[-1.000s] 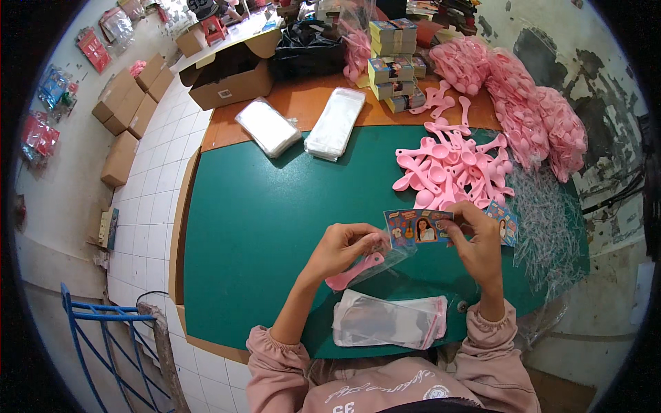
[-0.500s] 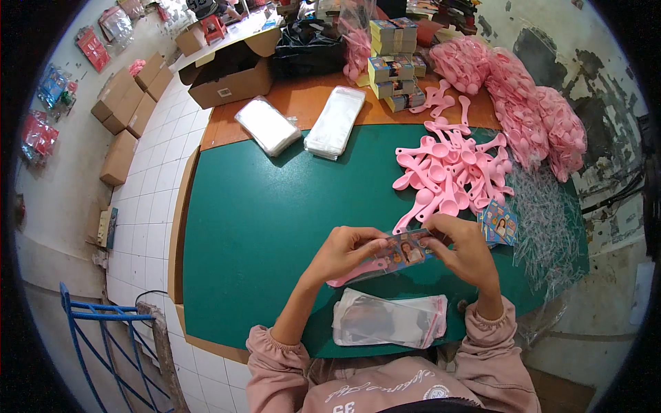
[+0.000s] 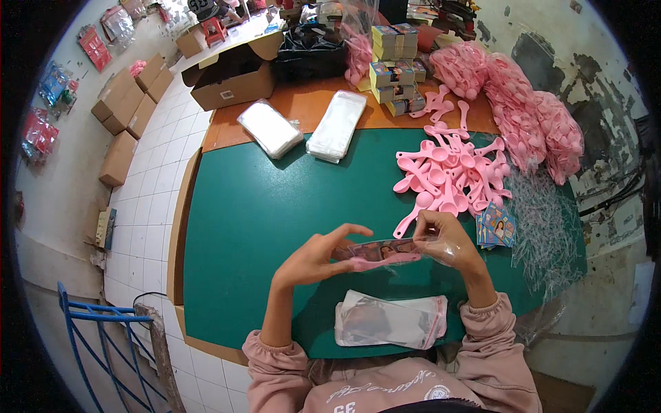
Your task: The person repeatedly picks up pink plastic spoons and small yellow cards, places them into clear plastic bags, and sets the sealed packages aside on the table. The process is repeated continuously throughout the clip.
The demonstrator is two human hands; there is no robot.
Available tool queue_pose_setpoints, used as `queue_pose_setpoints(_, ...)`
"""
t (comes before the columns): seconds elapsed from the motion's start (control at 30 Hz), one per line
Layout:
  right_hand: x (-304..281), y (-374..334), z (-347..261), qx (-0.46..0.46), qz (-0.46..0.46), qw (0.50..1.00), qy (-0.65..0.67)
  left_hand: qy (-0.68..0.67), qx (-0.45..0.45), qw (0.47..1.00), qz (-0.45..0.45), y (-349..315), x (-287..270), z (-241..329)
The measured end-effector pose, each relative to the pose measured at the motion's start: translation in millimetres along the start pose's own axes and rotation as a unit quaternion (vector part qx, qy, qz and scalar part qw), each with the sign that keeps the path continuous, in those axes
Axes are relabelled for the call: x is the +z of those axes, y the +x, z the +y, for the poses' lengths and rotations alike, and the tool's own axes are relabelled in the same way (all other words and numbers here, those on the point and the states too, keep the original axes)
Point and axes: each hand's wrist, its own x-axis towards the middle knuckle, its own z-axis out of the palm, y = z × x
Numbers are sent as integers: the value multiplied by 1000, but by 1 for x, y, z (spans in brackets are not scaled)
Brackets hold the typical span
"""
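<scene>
Over the green table, a clear plastic bag (image 3: 403, 252) stretches between my two hands, with a pink measuring spoon (image 3: 385, 261) and a printed picture card (image 3: 375, 249) inside it. My left hand (image 3: 313, 258) grips the spoon-handle end, its index finger raised. At the other end, my right hand (image 3: 446, 239) pinches the bag, and loose clear film hangs by the fingers. A stack of empty clear bags (image 3: 389, 320) lies just below, close to my body. Beyond my right hand is a heap of pink spoons (image 3: 451, 172), with a small pile of cards (image 3: 496, 226) beside it.
Two stacks of bags (image 3: 336, 126) lie farther back. Bundled cards (image 3: 394, 72) and bulging bags of pink spoons (image 3: 516, 103) stand at the far right. Shredded clear strips (image 3: 547, 227) cover the right edge. An open carton (image 3: 234, 82) is at the back left.
The bag has turned so the spoon now faces me along its lower edge. My left index finger has lifted, and my right fingers have moved onto the bag's end.
</scene>
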Motion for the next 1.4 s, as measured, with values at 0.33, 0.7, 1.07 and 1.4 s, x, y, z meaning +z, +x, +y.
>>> queue_pose_setpoints(0.33,28,12,-21,-85,132,970,-184,48,-79,923,373,-1,48,-14)
queue_pose_setpoints(0.7,66,6,2,-258,-67,910,-318,-418,-146,877,187,-29,60,-16)
queue_pose_setpoints(1.07,91,8,12,-329,-70,849,-407,-351,-144,892,247,-31,64,-20)
queue_pose_setpoints(1.4,3,-8,0,-177,-130,971,-92,-301,-145,900,280,-31,63,-28)
